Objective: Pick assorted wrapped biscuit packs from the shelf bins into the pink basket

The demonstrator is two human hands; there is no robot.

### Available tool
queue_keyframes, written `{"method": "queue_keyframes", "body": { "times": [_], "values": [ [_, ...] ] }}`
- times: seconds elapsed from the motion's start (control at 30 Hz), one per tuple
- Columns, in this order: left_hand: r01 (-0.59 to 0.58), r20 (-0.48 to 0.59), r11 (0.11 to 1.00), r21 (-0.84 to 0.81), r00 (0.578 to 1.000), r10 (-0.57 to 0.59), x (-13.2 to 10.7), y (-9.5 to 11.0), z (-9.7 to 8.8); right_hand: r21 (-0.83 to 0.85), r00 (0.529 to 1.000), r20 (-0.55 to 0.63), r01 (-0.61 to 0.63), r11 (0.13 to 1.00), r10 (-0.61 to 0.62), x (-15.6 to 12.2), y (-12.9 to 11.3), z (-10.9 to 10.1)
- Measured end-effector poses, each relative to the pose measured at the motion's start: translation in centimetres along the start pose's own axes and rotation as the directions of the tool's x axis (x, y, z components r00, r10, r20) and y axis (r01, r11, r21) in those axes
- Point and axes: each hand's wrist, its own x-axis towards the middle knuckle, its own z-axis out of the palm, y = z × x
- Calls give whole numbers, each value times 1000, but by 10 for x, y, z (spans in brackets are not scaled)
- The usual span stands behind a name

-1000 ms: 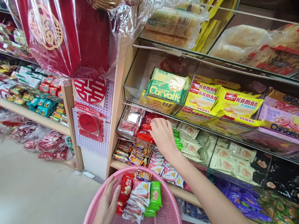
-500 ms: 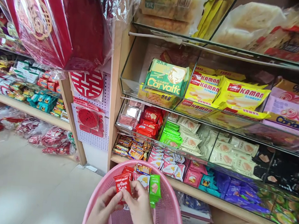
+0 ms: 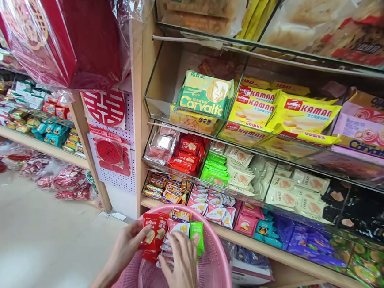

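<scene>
Shelves full of snack packets (image 3: 229,173) fill the wall ahead of me. My left hand (image 3: 125,247) now grips the small red snack packets (image 3: 151,236) over the round pink plastic basket (image 3: 216,274). My right hand (image 3: 182,267) has moved onto the white packets (image 3: 174,233), fingers spread flat.

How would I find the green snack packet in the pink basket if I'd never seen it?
Look at the bottom of the picture for the round pink basket under the snack shelves. A fan of small packets sits at its far rim, held by the left hand and right hand. The green packet is on the right end, the only green one beside the red packets.
</scene>
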Motion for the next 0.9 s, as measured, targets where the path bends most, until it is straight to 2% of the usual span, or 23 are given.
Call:
{"method": "queue_keyframes", "body": {
  "times": [0.17,0.37,0.53,0.63,0.77,0.9],
  "values": [
    [-106,-48,949,296,991,126,34,-15,15,-98,991,116,73,993,-62,13,13,-6],
    [-164,-75,877,452,972,221,41,-21,26,-265,986,110,151,952,-126,22,23,-6],
    [-179,-78,837,517,964,254,42,-22,27,-574,979,112,205,793,-171,22,37,-2],
    [-178,-99,819,545,957,273,40,-26,27,-679,976,110,210,704,-186,21,41,0],
    [-158,-133,830,535,954,267,30,-41,30,-714,977,100,202,671,-188,21,42,1],
    [-134,-119,865,484,969,217,21,-58,38,-716,979,89,192,671,-185,21,41,2]
  ]
}}
